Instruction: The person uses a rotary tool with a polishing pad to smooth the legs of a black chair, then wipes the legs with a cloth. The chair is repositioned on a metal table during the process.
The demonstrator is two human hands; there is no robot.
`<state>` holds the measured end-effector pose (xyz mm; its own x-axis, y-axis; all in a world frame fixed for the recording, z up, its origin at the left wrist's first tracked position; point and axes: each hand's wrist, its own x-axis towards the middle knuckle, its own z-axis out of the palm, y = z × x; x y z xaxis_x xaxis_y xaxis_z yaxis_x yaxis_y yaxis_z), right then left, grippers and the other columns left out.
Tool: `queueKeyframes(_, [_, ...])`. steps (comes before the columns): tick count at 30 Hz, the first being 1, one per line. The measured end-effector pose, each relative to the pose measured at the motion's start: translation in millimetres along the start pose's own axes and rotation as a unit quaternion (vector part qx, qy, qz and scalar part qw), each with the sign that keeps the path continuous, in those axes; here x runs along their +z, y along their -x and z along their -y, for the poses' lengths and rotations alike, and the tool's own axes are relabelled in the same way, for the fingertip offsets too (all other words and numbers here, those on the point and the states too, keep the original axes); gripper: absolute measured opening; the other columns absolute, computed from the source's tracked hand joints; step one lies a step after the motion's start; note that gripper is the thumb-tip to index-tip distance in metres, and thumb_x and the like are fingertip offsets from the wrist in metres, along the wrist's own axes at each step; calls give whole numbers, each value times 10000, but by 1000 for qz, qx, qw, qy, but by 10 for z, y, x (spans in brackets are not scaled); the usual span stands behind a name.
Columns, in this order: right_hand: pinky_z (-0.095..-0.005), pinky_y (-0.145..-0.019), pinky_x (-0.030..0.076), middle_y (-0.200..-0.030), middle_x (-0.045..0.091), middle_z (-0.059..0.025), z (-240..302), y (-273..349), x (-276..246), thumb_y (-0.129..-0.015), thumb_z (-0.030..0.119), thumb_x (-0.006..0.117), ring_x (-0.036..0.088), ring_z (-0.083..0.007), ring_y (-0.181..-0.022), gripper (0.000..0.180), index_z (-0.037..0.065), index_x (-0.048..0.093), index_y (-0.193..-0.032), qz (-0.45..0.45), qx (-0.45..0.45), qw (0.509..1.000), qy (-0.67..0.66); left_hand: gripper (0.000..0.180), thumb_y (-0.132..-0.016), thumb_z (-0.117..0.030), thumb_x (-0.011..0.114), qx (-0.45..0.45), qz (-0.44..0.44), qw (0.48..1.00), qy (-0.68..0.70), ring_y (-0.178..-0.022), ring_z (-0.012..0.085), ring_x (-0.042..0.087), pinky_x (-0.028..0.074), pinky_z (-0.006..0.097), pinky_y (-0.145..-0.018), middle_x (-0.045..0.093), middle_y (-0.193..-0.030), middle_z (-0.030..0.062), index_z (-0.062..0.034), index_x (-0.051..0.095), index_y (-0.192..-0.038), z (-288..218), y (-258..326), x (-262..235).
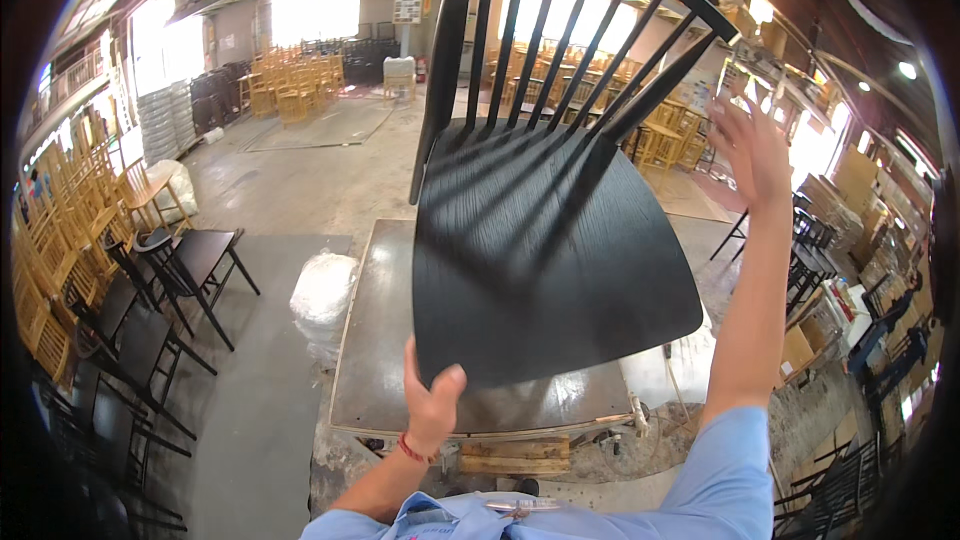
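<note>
A black wooden chair with a spindle back is held up in the air over a worn work table. My left hand grips the front edge of its seat from below, thumb on top. My right hand is raised beside the right end of the chair's back rail, fingers spread, holding nothing and just apart from the rail.
Black chairs stand at the left, with stacks of light wooden chairs behind them. A wrapped white bundle lies left of the table. More chairs and boxes crowd the right side.
</note>
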<state>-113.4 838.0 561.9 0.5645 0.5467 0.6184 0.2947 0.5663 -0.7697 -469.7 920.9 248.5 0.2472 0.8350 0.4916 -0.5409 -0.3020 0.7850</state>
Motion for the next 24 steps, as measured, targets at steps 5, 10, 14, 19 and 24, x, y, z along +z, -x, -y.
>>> queueKeyframes(5, [-422, -971, 493, -1394, 541, -187, 965, -307, 1161, -1036, 423, 499, 586, -274, -1163, 724, -34, 240, -1534, -101, 13, 991, -82, 447, -988, -240, 576, -72, 98, 988, 90, -1042, 155, 598, 476, 332, -935, 657, -1172, 114, 41, 527, -1332, -29, 342, 50])
queueKeyframes(10, [-383, -952, 477, -1258, 624, -214, 1097, 70, -312, -853, 206, 688, 623, -248, -1037, 458, -53, 568, -1212, 7, -204, 975, -90, 480, -1047, -434, 485, -55, 5, 997, -62, -1122, 200, 633, 493, 363, -943, 683, -1184, 115, -9, 647, -1201, 420, -525, 67])
queueKeyframes(14, [-426, -947, 459, -1214, 608, -244, 1592, 939, -1304, -823, 179, 708, 618, -280, -1020, 443, -69, 558, -1158, -36, -144, 957, -248, 515, -1017, -458, 531, -182, -85, 969, 146, -1004, 220, 641, 515, 351, -812, 667, -1085, 137, 20, 597, -1196, 607, -1604, 69])
queueKeyframes(19, [-529, -978, 380, -1091, 593, -192, 1630, 2318, -2459, -846, 250, 678, 596, -302, -1014, 379, -23, 599, -1096, 64, -128, 922, -360, 283, -983, -231, 590, -171, -43, 899, 402, -819, 216, 619, 550, 347, -752, 628, -904, 141, 32, 505, -1045, 596, -1861, 942])
queueKeyframes(24, [-506, -1134, 341, -1123, 627, -224, 1829, 3975, -4366, -892, 284, 643, 590, -345, -1120, 444, -103, 605, -1106, -122, -227, 959, -119, 151, -926, -39, 594, -102, 152, 848, 497, -713, 187, 536, 530, 343, -744, 502, -734, 94, 3, 459, -873, 235, -1342, 3028])
